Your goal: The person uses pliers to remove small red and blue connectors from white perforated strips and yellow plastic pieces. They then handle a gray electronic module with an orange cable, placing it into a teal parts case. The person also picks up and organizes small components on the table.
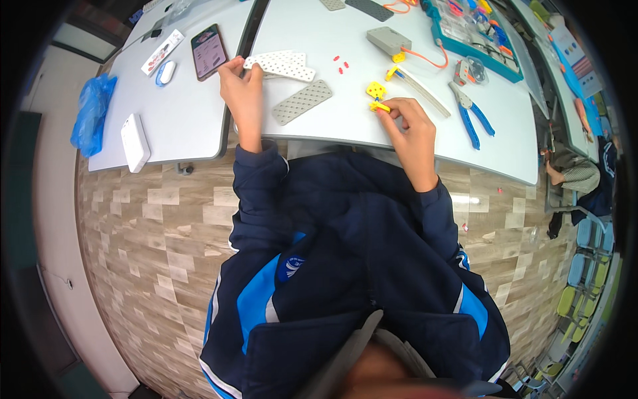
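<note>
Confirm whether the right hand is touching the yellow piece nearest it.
Touching: the head view shows the thumb and fingertips of the right hand pinching the yellow piece.

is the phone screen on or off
On: the phone lies face up near the left hand, its display lit with pinkish images and lines of text.
</note>
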Demonstrator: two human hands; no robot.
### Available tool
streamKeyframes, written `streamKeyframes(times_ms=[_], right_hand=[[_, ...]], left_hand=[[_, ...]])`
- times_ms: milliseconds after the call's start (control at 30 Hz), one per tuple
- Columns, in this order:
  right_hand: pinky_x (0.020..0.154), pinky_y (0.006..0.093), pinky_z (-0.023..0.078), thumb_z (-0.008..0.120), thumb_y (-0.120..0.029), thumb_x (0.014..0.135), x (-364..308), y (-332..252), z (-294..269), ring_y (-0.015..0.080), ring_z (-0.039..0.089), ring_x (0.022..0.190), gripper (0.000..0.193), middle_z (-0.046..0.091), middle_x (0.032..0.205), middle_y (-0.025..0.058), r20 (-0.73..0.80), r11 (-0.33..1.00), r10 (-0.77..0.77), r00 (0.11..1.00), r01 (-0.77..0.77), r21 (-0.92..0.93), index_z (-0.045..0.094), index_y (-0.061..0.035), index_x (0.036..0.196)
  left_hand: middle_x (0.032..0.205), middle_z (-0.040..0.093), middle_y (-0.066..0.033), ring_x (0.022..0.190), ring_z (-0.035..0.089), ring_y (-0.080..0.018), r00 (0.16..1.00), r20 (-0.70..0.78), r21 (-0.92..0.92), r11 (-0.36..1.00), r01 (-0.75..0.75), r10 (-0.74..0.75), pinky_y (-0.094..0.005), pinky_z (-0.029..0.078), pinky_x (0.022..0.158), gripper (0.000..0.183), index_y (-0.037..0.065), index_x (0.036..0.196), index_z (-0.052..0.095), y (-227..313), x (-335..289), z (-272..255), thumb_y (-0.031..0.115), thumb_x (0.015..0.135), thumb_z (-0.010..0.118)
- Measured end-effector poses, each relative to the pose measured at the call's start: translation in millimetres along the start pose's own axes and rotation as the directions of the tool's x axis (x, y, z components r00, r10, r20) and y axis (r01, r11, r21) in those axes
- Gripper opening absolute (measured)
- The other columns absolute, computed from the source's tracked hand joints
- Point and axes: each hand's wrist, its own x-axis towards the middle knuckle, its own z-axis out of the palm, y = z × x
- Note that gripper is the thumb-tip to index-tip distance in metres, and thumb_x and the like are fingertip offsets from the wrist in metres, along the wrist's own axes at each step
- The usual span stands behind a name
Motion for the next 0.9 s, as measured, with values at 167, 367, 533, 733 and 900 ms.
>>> streamKeyframes(times_ms=[167, 367, 533, 733, 900], right_hand=[[0.070, 0.0316, 0.051, 0.076, -0.007, 0.085, -1, 0, -3, 0.0191, 0.065, 0.076, 0.014, 0.068, 0.095, 0.0099, 0.028, 1.000, 0.013, 1.000, -0.013, -0.015, 0.072, 0.0004, 0.097], [0.064, 0.0258, 0.045, 0.076, -0.011, 0.087, -1, 0, -3, 0.0117, 0.063, 0.078, 0.014, 0.071, 0.100, 0.0054, 0.041, 0.999, 0.047, 0.998, -0.047, -0.001, 0.073, -0.0021, 0.098], [0.068, 0.0281, 0.049, 0.076, -0.009, 0.086, -2, -1, -5, 0.0148, 0.065, 0.077, 0.015, 0.070, 0.098, 0.0072, 0.039, 0.999, 0.038, 0.999, -0.040, 0.027, 0.074, -0.0015, 0.099], [0.073, 0.0247, 0.049, 0.075, -0.006, 0.089, -2, -6, -8, 0.0112, 0.063, 0.078, 0.015, 0.072, 0.097, 0.0078, 0.096, 0.893, 0.225, 0.970, -0.244, 0.379, 0.072, 0.0019, 0.101], [0.074, 0.0237, 0.049, 0.076, 0.000, 0.086, -10, -20, -6, 0.0109, 0.062, 0.077, 0.013, 0.072, 0.097, 0.0085, -0.012, 0.803, 0.242, 0.970, -0.193, 0.564, 0.069, 0.0029, 0.097]], left_hand=[[0.114, 0.064, -0.0223, 0.100, 0.068, -0.0335, 0.990, 0.027, 0.188, 0.972, -0.141, 0.139, -0.0383, 0.059, 0.087, 0.022, -0.008, 0.106, 0.062, -1, 0, 2, 0.005, 0.089, 0.068], [0.112, 0.066, -0.0199, 0.096, 0.068, -0.0341, 0.956, 0.105, 0.307, 0.906, -0.292, 0.273, -0.0408, 0.055, 0.082, 0.023, -0.004, 0.108, 0.064, 5, -1, 3, 0.008, 0.089, 0.070], [0.114, 0.066, -0.0176, 0.104, 0.063, -0.0362, 0.910, 0.144, 0.366, 0.833, -0.415, 0.390, -0.0424, 0.051, 0.092, 0.023, -0.002, 0.110, 0.065, 7, -7, 8, 0.007, 0.089, 0.070], [0.115, 0.068, -0.0149, 0.109, 0.061, -0.0333, 0.810, 0.095, 0.421, 0.714, -0.560, 0.579, -0.0407, 0.048, 0.097, 0.026, 0.000, 0.113, 0.067, 40, -19, 9, 0.011, 0.089, 0.072], [0.113, 0.072, -0.0124, 0.106, 0.066, -0.0244, 0.901, 0.395, -0.194, 0.975, -0.111, 0.181, -0.0358, 0.049, 0.093, 0.031, 0.003, 0.118, 0.069, 98, -91, 10, 0.020, 0.092, 0.072]])
